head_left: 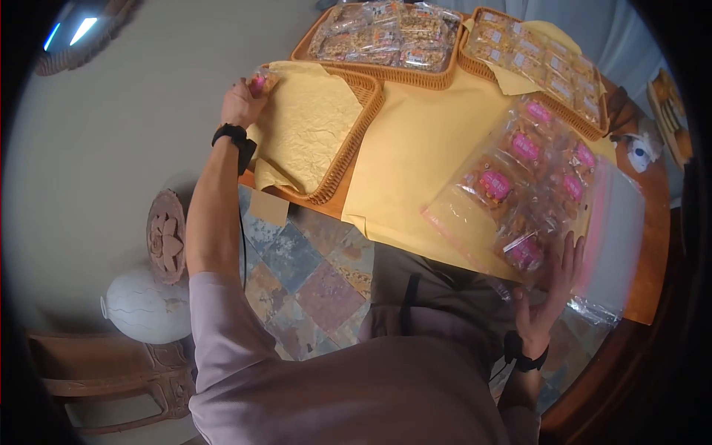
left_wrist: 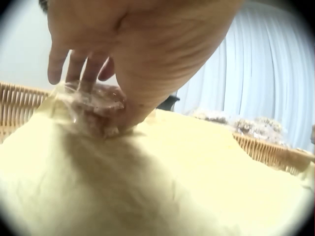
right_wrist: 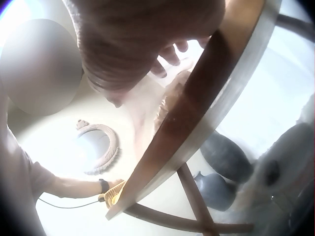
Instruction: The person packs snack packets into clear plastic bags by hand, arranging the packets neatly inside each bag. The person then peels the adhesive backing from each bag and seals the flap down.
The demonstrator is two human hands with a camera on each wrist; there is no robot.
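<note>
The left hand [head_left: 243,102] holds a small clear packet with a pink label [head_left: 259,83] at the far left corner of a wicker tray lined with crumpled yellow paper [head_left: 308,119]. In the left wrist view the left hand [left_wrist: 142,49] pinches this clear packet [left_wrist: 98,108] just above the paper. The right hand [head_left: 547,293] has its fingers extended at the near edge of a large clear bag, beside a pink-labelled packet [head_left: 523,251]. Several more such packets [head_left: 495,184] lie in or under the clear plastic. In the right wrist view the right hand [right_wrist: 147,44] is over the table edge.
Two wicker trays with wrapped snacks stand at the back, one [head_left: 382,37] in the middle and one [head_left: 538,59] to the right. Yellow paper [head_left: 404,148] covers part of the wooden table [head_left: 649,274]. A white spherical object [head_left: 148,305] and carved chair [head_left: 111,378] are at the left.
</note>
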